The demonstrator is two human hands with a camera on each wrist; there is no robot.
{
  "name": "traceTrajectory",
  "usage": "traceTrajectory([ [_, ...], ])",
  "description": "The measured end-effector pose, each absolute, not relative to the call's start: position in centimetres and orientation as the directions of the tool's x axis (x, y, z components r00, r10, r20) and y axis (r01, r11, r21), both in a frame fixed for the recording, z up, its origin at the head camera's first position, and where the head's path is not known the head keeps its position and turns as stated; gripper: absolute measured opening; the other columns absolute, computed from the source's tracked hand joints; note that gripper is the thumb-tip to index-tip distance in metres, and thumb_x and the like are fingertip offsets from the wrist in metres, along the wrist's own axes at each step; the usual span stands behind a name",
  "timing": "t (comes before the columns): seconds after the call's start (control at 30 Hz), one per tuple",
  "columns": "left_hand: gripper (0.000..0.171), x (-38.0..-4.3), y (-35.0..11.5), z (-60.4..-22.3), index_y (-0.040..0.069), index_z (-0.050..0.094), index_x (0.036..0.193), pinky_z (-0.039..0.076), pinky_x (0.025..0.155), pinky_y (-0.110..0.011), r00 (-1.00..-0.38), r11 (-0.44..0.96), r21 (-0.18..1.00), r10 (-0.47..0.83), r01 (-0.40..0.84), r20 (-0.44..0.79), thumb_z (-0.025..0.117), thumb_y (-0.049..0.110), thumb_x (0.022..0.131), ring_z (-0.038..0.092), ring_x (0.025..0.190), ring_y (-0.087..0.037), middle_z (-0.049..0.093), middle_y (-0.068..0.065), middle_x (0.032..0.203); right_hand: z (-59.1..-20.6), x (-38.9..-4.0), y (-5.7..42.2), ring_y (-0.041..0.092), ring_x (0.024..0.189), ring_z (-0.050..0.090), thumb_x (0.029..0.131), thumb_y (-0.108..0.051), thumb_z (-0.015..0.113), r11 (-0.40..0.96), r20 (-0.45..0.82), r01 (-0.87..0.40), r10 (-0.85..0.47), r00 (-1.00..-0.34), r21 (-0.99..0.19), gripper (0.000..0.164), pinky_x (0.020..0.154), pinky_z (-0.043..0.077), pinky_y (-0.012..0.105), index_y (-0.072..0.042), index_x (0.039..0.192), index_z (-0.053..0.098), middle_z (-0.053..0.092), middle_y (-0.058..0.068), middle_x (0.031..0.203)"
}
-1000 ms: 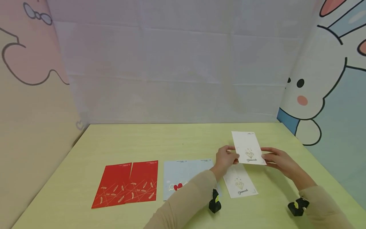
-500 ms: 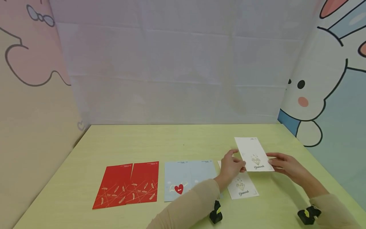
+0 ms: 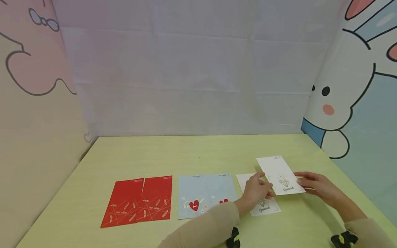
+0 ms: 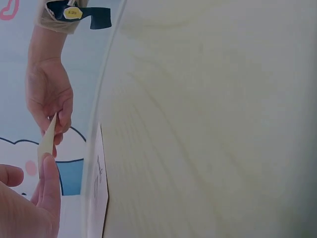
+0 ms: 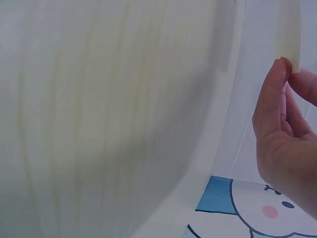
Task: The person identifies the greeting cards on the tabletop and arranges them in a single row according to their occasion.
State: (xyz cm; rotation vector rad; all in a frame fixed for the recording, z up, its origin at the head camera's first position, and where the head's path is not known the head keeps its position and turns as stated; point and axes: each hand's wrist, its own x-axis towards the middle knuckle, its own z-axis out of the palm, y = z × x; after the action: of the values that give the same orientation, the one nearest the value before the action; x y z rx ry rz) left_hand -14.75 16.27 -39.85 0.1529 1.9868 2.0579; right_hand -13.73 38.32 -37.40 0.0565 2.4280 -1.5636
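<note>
A white card (image 3: 276,174) printed with a gold diamond is held above the right part of the table, tilted. My left hand (image 3: 255,190) pinches its left edge, and my right hand (image 3: 321,188) pinches the opposite edge near the lower corner. Seen almost edge-on, the same card (image 4: 47,141) spans both hands in the left wrist view. From the right wrist, the card (image 5: 288,37) rises between thumb and fingers. A matching white card (image 3: 269,209) lies flat below, partly covered by my left hand and the raised card.
Two red cards (image 3: 125,194) with gold feather prints lie side by side on the table (image 3: 149,155), left of centre. Two light blue cards (image 3: 191,187) with red hearts lie in the middle, partly behind my left sleeve (image 3: 204,225). A white sheet (image 3: 198,75) hangs behind.
Both hands have moved right and toward me with the raised white card, lowering it slightly. More of the flat white card and blue cards shows. The red cards stay put.
</note>
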Motion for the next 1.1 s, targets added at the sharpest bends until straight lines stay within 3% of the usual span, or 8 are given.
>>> traceTrajectory([
  [0.23,0.046,-13.7,16.2,-39.9,0.005,0.046,0.124,0.051,0.049,-0.031,-0.929,-0.059,0.981,0.336,-0.187,-0.157,0.061,0.005,0.081,0.061,0.058,-0.024,0.06,-0.003,0.083,-37.7,-13.1,39.2,0.014,0.085,0.056,0.09,-0.02,0.052,0.42,-0.267,0.194,-0.12,-0.956,-0.886,0.051,0.074,0.047,0.033,0.014,0.125,0.035,0.053,0.005,0.105],
  [0.6,0.052,-13.1,16.4,-39.6,0.001,0.039,0.129,0.051,0.051,-0.036,-0.859,-0.087,0.936,0.433,-0.342,-0.274,0.059,0.003,0.081,0.062,0.066,-0.034,0.061,-0.007,0.078,-38.0,-12.3,40.0,0.018,0.083,0.056,0.089,-0.021,0.053,0.46,-0.33,0.249,-0.104,-0.938,-0.852,0.052,0.071,0.048,0.034,0.015,0.122,0.037,0.055,0.005,0.101],
  [1.1,0.056,-13.1,16.6,-39.8,-0.001,0.031,0.132,0.051,0.055,-0.038,-0.81,-0.041,0.921,0.492,-0.387,-0.319,0.057,0.005,0.083,0.062,0.071,-0.036,0.061,-0.01,0.082,-38.3,-12.2,40.4,0.014,0.082,0.057,0.089,-0.017,0.052,0.449,-0.331,0.228,-0.166,-0.929,-0.864,0.045,0.07,0.048,0.032,0.016,0.118,0.042,0.056,0.003,0.098],
])
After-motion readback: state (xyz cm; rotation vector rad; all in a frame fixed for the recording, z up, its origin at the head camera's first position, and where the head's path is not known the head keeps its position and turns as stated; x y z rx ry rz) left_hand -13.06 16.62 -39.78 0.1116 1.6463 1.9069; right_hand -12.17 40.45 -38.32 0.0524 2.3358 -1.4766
